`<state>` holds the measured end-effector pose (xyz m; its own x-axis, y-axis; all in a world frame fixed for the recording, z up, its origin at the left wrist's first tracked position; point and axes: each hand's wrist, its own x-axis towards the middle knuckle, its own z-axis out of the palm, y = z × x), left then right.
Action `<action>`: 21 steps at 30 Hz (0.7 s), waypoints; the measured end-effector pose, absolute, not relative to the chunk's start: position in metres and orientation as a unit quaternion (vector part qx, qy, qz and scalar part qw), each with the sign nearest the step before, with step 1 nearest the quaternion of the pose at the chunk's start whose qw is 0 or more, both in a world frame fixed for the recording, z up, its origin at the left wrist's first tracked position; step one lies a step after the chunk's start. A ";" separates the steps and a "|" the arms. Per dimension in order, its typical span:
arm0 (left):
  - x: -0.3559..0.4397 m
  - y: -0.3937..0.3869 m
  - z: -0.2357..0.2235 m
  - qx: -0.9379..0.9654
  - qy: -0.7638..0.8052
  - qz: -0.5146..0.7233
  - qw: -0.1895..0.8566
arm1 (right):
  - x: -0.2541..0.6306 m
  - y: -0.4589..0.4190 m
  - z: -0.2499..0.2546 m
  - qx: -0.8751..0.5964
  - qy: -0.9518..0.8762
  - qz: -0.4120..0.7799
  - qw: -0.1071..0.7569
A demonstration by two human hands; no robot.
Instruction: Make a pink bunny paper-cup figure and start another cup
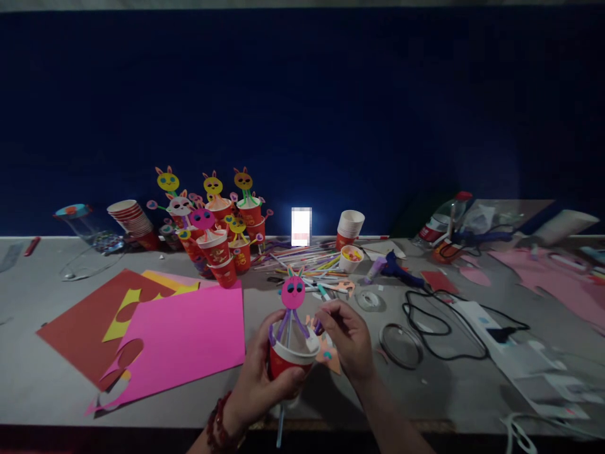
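Observation:
My left hand [258, 384] is wrapped round a red paper cup [282, 362] near the table's front edge. A pink rabbit-face figure [293, 292] on purple pipe-cleaner stems stands up out of the cup. My right hand [347, 337] pinches the end of a purple pipe cleaner [317, 326] at the cup's right rim. A small orange paper piece [329, 356] lies just under that hand.
Pink [189, 340], red and yellow paper sheets lie at the left. Finished rabbit cups [217, 246] cluster behind them, beside cup stacks [132, 217]. Straws and sticks [307, 261] lie in the middle; a glue gun [399, 268], black cable [435, 315] and power strip at the right.

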<state>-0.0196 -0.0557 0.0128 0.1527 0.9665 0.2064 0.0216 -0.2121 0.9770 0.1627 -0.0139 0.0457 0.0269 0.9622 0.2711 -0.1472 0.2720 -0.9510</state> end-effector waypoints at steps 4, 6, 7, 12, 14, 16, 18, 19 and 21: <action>-0.019 -0.056 0.016 0.588 0.417 0.506 0.474 | 0.162 -0.013 0.042 -0.375 -0.515 0.463 0.616; -0.019 -0.056 0.016 0.586 0.418 0.504 0.478 | 0.163 -0.012 0.040 -0.359 -0.516 0.480 0.612; -0.019 -0.056 0.015 0.587 0.419 0.503 0.477 | 0.164 -0.012 0.040 -0.355 -0.518 0.486 0.608; -0.020 -0.056 0.013 0.599 0.425 0.495 0.465 | 0.163 -0.012 0.045 -0.378 -0.523 0.466 0.605; -0.020 -0.057 0.013 0.600 0.423 0.493 0.468 | 0.163 -0.012 0.047 -0.382 -0.523 0.459 0.609; -0.019 -0.057 0.015 0.598 0.419 0.492 0.475 | 0.165 -0.012 0.048 -0.381 -0.525 0.461 0.606; -0.018 -0.056 0.016 0.597 0.414 0.491 0.481 | 0.166 -0.012 0.049 -0.381 -0.527 0.474 0.593; -0.018 -0.056 0.016 0.598 0.411 0.491 0.482 | 0.167 -0.012 0.049 -0.383 -0.527 0.482 0.585; -0.017 -0.056 0.016 0.600 0.405 0.492 0.484 | 0.167 -0.012 0.048 -0.395 -0.525 0.488 0.575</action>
<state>-0.0168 -0.0555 0.0161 0.1875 0.9618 0.1992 0.0087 -0.2044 0.9788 0.1675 -0.0124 0.0480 -0.0263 0.9757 0.2177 -0.1455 0.2117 -0.9664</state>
